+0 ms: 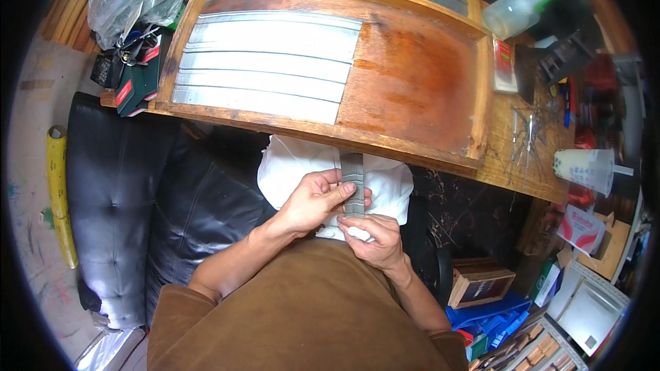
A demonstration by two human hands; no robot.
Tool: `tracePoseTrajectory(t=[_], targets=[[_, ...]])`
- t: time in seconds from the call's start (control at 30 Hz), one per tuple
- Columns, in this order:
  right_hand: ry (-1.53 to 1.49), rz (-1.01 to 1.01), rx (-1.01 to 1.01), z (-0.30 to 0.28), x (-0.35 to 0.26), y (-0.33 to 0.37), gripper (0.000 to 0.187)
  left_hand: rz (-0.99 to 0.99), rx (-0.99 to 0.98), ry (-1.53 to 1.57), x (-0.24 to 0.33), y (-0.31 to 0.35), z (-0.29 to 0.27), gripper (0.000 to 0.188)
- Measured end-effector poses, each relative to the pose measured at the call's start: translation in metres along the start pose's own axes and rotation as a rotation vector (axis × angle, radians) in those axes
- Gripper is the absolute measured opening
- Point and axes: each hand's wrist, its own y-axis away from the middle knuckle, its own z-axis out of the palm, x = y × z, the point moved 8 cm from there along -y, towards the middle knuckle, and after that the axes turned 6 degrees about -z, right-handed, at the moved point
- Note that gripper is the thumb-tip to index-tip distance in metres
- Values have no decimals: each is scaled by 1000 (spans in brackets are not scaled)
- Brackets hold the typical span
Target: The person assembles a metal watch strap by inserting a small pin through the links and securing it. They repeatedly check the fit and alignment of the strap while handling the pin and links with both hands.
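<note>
The right hand is curled around a small white piece at the grey strip's near end; strip contact cannot be told. By the left hand, the thin, dark-lined strip is pinched, its long axis directed away from the body. Beyond: crumpled white cloth, stained wooden tray.

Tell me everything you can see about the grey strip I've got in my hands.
The grey strip is narrow and metallic-looking, with thin dark lines running across it. It lies lengthwise away from the body, above the white cloth. The left hand grips it, thumb on top; the right hand is at its near end, its exact contact unclear. The strip's far part reaches the wooden tray's front edge, where its end can't be made out.
</note>
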Motion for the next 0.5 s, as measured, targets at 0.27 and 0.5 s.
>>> tracePoseTrajectory(t=[0.27, 0.5], targets=[[-168, 1, -49, -2, 1, -1, 24, -75, -197, -35, 4, 2, 0, 40], [-137, 23, -90, -2, 0, 1, 27, -51, -85, -41, -3, 2, -4, 39]])
